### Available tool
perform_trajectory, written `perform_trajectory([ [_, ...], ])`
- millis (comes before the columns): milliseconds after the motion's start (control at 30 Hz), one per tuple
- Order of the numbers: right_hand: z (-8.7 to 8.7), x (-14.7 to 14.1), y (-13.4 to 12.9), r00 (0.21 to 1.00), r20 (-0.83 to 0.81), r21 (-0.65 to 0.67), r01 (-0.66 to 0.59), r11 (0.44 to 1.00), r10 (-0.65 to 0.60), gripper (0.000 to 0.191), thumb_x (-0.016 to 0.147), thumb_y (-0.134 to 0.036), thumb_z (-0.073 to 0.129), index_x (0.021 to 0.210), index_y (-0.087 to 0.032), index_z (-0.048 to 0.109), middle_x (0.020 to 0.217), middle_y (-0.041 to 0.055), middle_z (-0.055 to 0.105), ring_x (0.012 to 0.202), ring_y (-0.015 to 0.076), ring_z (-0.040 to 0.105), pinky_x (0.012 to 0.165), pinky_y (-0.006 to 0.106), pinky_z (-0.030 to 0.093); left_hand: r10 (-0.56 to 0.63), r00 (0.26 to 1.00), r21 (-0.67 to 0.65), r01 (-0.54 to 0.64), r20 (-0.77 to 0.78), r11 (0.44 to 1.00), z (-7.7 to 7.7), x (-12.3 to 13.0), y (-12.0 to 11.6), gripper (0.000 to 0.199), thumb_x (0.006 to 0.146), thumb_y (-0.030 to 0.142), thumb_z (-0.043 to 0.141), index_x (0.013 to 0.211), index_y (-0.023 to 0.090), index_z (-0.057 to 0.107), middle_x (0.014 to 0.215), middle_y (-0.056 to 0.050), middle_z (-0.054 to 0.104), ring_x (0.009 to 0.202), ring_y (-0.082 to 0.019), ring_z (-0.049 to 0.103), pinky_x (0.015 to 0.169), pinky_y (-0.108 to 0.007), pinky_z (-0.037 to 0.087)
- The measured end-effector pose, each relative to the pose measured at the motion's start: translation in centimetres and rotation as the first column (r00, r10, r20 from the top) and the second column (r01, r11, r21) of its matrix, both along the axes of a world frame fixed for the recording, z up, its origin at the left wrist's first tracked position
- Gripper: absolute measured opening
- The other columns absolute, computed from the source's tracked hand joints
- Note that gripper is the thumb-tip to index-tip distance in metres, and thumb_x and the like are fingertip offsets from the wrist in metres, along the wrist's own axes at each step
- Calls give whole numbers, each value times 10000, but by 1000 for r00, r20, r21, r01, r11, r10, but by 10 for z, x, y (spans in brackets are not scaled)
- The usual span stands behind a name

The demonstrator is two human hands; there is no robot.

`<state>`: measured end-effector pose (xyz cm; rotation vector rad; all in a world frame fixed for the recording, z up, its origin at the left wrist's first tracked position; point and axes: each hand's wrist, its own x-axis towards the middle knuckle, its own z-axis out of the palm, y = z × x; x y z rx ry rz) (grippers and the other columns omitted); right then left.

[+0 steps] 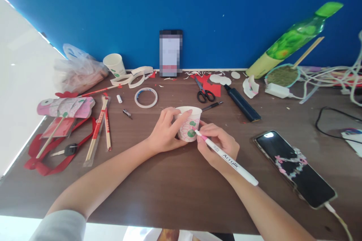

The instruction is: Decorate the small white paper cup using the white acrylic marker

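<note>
A white paper cup with green leaf prints and pink scale-like lines stands upright near the middle of the table. My left hand is closed around its left side, fingers over the rim. My right hand grips a white acrylic marker with a pink end. The marker's tip touches or almost touches the cup's front beside the green prints; the exact contact is too small to tell. A black pen lies just behind the cup, and black-handled scissors rest farther back.
On the left are a pink paper fish, wrapped chopsticks, a key and a tape roll. A phone leans on the blue wall. On the right are a black phone, a dark blue tool and a green bottle.
</note>
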<state>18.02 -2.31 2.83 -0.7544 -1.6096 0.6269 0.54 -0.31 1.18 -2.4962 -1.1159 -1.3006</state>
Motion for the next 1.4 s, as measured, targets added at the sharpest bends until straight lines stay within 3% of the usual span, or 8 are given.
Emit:
perform_trajectory([
  [367,1,1,1,1000,-31,-35,-2,999,1,132,756,-97,653,775,-220,612,674,-15,606,614,135,604,895,498,585,16,1000,-19,-16,-16,1000,-1,-1,0,809,763,372,671,1450,192,284,1075,-118,479,998,-263,490,895,-455,440],
  [533,6,2,0,995,-86,-158,34,987,-48,47,812,-210,651,797,-221,608,694,14,664,697,185,693,862,453,604,-25,1000,-126,23,-14,992,-3,0,-2,962,734,384,650,1508,189,112,1157,-128,407,1153,-322,443,1029,-583,360],
  [767,-1,7,-3,997,26,-179,77,981,-74,59,786,-160,655,783,-216,638,736,24,715,834,232,743,781,384,628,-56,998,-88,58,25,994,-3,1,0,944,808,374,654,1520,167,69,1184,-155,480,1101,-280,504,924,-433,451],
  [967,-7,8,-3,989,91,-138,125,982,-113,96,746,-128,674,762,-220,650,744,15,731,847,237,748,815,389,624,-35,999,-69,35,1,997,-2,1,0,910,812,377,655,1515,181,110,1176,-152,526,1083,-279,536,910,-419,441],
  [1167,-5,6,-4,982,115,-143,167,975,-152,70,770,-158,669,768,-226,655,792,22,753,854,234,753,775,344,634,-34,999,-29,34,0,999,-2,2,0,898,805,348,663,1511,163,142,1145,-144,537,1068,-270,537,911,-406,443],
  [1400,0,5,-3,986,92,-152,151,977,-139,82,782,-144,649,750,-218,631,713,15,723,822,233,755,789,365,632,-34,999,-26,34,-7,999,-2,1,0,894,813,361,650,1514,168,130,1153,-141,535,1068,-265,535,915,-409,440],
])
